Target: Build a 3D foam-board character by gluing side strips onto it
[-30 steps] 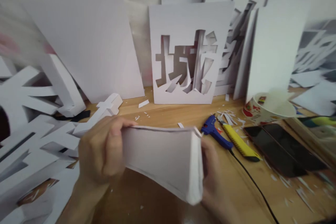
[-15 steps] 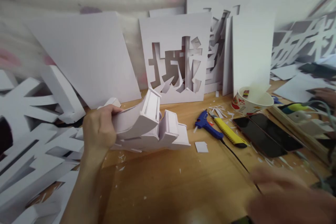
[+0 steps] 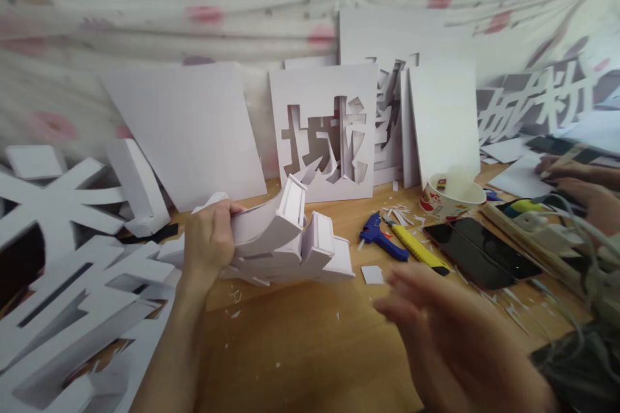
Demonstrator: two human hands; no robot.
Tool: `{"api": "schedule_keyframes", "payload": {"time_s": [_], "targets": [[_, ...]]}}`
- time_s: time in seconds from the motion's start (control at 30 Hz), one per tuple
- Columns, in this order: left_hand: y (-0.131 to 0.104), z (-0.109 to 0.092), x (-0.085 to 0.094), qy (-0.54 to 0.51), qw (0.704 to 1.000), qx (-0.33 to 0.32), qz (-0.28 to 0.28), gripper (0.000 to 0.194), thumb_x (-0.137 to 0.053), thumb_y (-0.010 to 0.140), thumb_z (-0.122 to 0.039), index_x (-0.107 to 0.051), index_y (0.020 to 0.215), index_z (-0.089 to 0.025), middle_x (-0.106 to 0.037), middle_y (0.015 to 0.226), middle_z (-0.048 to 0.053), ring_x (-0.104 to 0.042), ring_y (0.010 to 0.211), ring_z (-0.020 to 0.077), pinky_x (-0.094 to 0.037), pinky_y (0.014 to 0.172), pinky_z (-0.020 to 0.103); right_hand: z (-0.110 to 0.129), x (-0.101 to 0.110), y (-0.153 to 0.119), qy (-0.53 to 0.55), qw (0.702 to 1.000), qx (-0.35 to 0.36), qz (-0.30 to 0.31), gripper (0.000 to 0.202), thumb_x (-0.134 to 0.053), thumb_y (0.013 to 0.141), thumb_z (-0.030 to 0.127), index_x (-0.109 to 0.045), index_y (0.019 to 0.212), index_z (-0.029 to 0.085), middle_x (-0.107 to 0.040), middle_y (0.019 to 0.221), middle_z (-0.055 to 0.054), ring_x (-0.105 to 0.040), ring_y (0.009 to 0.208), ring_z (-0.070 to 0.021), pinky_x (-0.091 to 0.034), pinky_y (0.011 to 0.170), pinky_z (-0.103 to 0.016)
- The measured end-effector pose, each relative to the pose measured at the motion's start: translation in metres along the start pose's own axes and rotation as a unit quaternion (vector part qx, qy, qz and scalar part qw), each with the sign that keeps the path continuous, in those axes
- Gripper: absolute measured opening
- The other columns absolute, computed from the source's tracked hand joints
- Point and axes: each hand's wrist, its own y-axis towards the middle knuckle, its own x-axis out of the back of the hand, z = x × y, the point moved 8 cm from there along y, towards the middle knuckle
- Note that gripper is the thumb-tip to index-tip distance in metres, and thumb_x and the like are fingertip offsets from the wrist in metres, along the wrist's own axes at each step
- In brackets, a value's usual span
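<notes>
My left hand (image 3: 209,240) is closed around one end of a white foam-board character piece (image 3: 285,248) with curved, raised side walls. The piece is tilted just above or on the wooden table; its underside is hidden. My right hand (image 3: 450,329) is over the table at the lower right, empty, its fingers stretched toward the left and slightly blurred. Beyond its fingertips lie a small white board scrap (image 3: 372,275), a blue glue gun (image 3: 382,239) and a yellow utility knife (image 3: 414,244).
Two dark phones (image 3: 477,251) lie near a paper cup (image 3: 448,197) and a power strip (image 3: 547,239). White boards, one with a cut-out character (image 3: 324,129), lean against the back. Foam-board letters (image 3: 62,206) crowd the left. Another person's hands (image 3: 588,187) are at right.
My right hand has come up and leftward from the lower right corner. The view has tilted upward slightly. My left hand keeps its hold on the white piece.
</notes>
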Motion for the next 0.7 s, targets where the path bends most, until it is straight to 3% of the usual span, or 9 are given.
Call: {"api": "schedule_keyframes", "payload": {"time_s": [0.07, 0.13, 0.2, 0.23, 0.3, 0.37, 0.43, 0.53, 0.7], "targets": [[0.001, -0.003, -0.001, -0.024, 0.999, -0.013, 0.021, 0.042, -0.03, 0.084, -0.031, -0.071, 0.08, -0.022, -0.076, 0.089, 0.004, -0.067, 0.089, 0.0235, -0.047, 0.08, 0.034, -0.016, -0.02, 0.026, 0.039, 0.998, -0.043, 0.007, 0.017, -0.053, 0.099, 0.033, -0.068, 0.105, 0.028, -0.067, 0.072, 0.002, -0.064, 0.06, -0.0119, -0.051, 0.055, -0.022], [0.002, -0.006, -0.004, -0.036, 0.998, -0.029, 0.044, 0.04, -0.031, 0.084, -0.031, -0.07, 0.079, -0.021, -0.076, 0.087, 0.005, -0.067, 0.087, 0.023, -0.046, 0.078, 0.034, -0.038, -0.042, 0.043, 0.075, 0.989, -0.12, 0.039, 0.031, -0.053, 0.097, 0.047, -0.065, 0.112, 0.023, -0.073, 0.102, -0.007, -0.07, 0.09, -0.0182, -0.056, 0.073, -0.029], [0.002, -0.01, -0.005, -0.048, 0.996, -0.046, 0.063, 0.039, -0.032, 0.084, -0.032, -0.069, 0.078, -0.021, -0.075, 0.085, 0.005, -0.066, 0.084, 0.0228, -0.045, 0.076, 0.033, -0.054, -0.068, 0.048, 0.106, 0.966, -0.198, 0.128, 0.046, -0.047, 0.095, 0.059, -0.064, 0.116, 0.021, -0.069, 0.121, -0.011, -0.065, 0.11, -0.0232, -0.053, 0.089, -0.036], [0.001, -0.012, -0.006, -0.055, 0.995, -0.053, 0.068, 0.038, -0.033, 0.084, -0.032, -0.069, 0.078, -0.02, -0.074, 0.085, 0.005, -0.065, 0.084, 0.0227, -0.045, 0.076, 0.033, -0.056, -0.08, 0.046, 0.115, 0.95, -0.225, 0.185, 0.051, -0.044, 0.095, 0.062, -0.066, 0.114, 0.02, -0.069, 0.121, -0.01, -0.065, 0.111, -0.0239, -0.051, 0.09, -0.037], [0.0, -0.014, -0.006, -0.066, 0.993, -0.063, 0.072, 0.038, -0.033, 0.084, -0.032, -0.068, 0.078, -0.02, -0.074, 0.086, 0.005, -0.065, 0.084, 0.0227, -0.046, 0.075, 0.033, -0.054, -0.096, 0.041, 0.105, 0.916, -0.252, 0.294, 0.054, -0.044, 0.093, 0.066, -0.07, 0.098, 0.019, -0.073, 0.099, -0.007, -0.067, 0.093, -0.0222, -0.05, 0.077, -0.033], [-0.001, -0.016, -0.007, -0.069, 0.993, -0.067, 0.07, 0.038, -0.033, 0.085, -0.032, -0.068, 0.078, -0.02, -0.074, 0.087, 0.005, -0.065, 0.086, 0.0227, -0.046, 0.074, 0.032, -0.047, -0.1, 0.041, 0.062, 0.901, -0.24, 0.356, 0.05, -0.05, 0.091, 0.062, -0.07, 0.083, 0.017, -0.069, 0.076, -0.002, -0.063, 0.072, -0.0179, -0.043, 0.061, -0.028], [-0.002, -0.017, -0.008, -0.067, 0.993, -0.071, 0.07, 0.037, -0.033, 0.085, -0.031, -0.068, 0.079, -0.02, -0.074, 0.089, 0.005, -0.065, 0.087, 0.0225, -0.046, 0.075, 0.032, -0.038, -0.094, 0.05, 0.011, 0.907, -0.204, 0.369, 0.042, -0.056, 0.089, 0.054, -0.07, 0.08, 0.016, -0.064, 0.068, 0.0, -0.058, 0.065, -0.0151, -0.037, 0.056, -0.026], [-0.004, -0.023, -0.009, -0.066, 0.992, -0.086, 0.07, 0.036, -0.033, 0.086, -0.028, -0.068, 0.08, -0.019, -0.073, 0.088, 0.005, -0.065, 0.087, 0.0221, -0.046, 0.077, 0.033, -0.024, -0.082, 0.066, -0.055, 0.91, -0.142, 0.385, 0.031, -0.057, 0.087, 0.044, -0.073, 0.085, 0.018, -0.066, 0.071, 0.0, -0.057, 0.066, -0.0148, -0.036, 0.059, -0.026], [-0.008, -0.032, -0.011, -0.048, 0.991, -0.102, 0.071, 0.035, -0.033, 0.086, -0.026, -0.067, 0.081, -0.019, -0.072, 0.087, 0.005, -0.064, 0.083, 0.0215, -0.045, 0.074, 0.032, -0.008, -0.079, 0.077, -0.175, 0.881, -0.064, 0.436, 0.018, -0.064, 0.077, 0.031, -0.075, 0.086, 0.02, -0.074, 0.084, -0.004, -0.064, 0.077, -0.0197, -0.037, 0.063, -0.027]]}}
